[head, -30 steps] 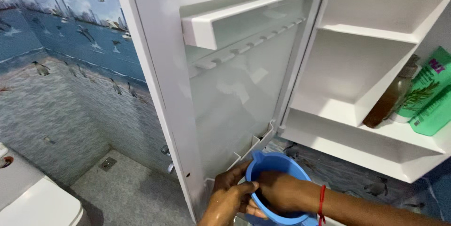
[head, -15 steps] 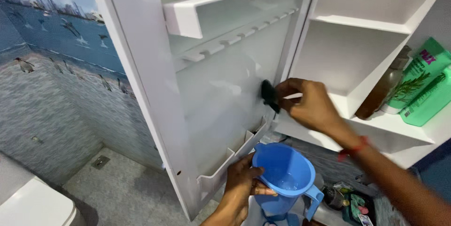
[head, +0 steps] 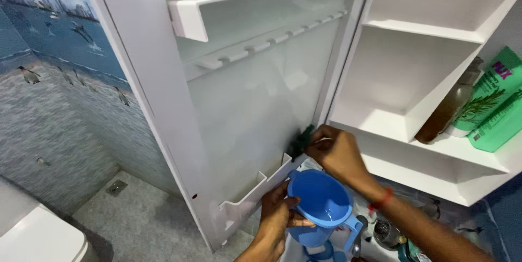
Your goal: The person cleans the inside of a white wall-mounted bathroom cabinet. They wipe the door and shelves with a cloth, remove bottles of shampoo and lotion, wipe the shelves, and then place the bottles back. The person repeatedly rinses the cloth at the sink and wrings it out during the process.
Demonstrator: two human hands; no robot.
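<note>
Blue jug (head: pixel 321 207) w/ water gripped in left hand (head: pixel 277 221), held level. Right hand (head: pixel 337 150) pinches dark scrub pad (head: pixel 300 142) against cabinet door (head: pixel 244 104), low corner.

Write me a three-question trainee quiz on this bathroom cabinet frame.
1. True or false: the left hand holds the blue jug.
2. What does the right hand press against the cabinet door? A) a dark green scrub pad B) a toothbrush C) a towel
3. Which shelf holds the green bottles: upper or lower?

Key:
1. True
2. A, the dark green scrub pad, low on the door's inner panel near the hinge
3. Lower, beside a brown bottle
</note>
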